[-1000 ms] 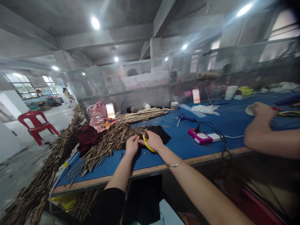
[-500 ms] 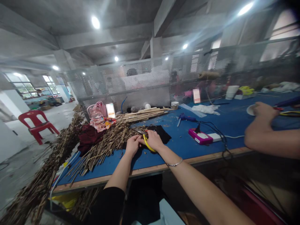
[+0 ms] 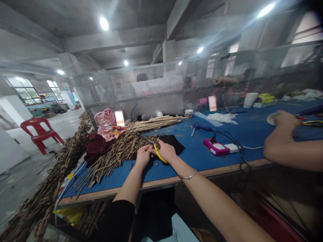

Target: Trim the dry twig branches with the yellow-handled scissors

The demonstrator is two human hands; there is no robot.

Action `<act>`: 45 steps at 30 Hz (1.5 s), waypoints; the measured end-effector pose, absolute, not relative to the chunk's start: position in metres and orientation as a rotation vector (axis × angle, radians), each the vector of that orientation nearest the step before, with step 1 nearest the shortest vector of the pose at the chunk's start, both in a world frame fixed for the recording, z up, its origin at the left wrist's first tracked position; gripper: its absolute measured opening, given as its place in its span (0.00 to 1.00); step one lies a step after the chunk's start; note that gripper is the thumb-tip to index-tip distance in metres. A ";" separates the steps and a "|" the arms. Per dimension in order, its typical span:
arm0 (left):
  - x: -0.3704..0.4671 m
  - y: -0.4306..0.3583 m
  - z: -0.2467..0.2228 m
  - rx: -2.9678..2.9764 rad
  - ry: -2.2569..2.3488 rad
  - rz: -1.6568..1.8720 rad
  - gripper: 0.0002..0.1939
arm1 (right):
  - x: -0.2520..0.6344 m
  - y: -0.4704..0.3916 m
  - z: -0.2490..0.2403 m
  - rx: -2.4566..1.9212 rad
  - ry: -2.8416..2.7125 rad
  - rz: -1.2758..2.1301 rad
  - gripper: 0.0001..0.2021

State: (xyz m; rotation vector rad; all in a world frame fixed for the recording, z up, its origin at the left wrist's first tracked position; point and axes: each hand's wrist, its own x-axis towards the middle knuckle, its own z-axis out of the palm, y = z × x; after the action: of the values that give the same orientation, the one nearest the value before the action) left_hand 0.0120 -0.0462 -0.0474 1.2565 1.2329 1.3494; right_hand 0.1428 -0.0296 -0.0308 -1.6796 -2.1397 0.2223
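Concrete-beamed workshop; a blue-topped table [image 3: 186,161] runs before a perforated metal screen [image 3: 151,99]. At the table's near edge, the person's right hand [image 3: 167,152] grips yellow-handled shears [image 3: 159,156], blades pointing far and left toward dried stems [image 3: 118,149]. The left hand [image 3: 143,156], fingers drawn together, meets the right hand's fingertips (whether it pinches anything, I cannot tell from where I stand). A black cloth [image 3: 175,144] lies just beyond the right hand. Farther off rest pale sticks [image 3: 156,124]; to the right, a blue glue gun [image 3: 202,126] and a magenta power block [image 3: 216,148]. At far right, a co-worker's hand [image 3: 287,120] holds a white cup [image 3: 271,119].
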 end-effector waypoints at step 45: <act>0.003 -0.038 -0.049 0.968 1.239 1.637 0.18 | 0.144 -0.028 -0.035 -1.592 -2.050 0.096 0.32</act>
State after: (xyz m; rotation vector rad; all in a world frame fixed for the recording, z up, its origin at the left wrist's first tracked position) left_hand 0.0035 -0.0385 -0.0489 0.9684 1.2395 1.6372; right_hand 0.1445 -0.0279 -0.0353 -1.5919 -2.0499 0.0964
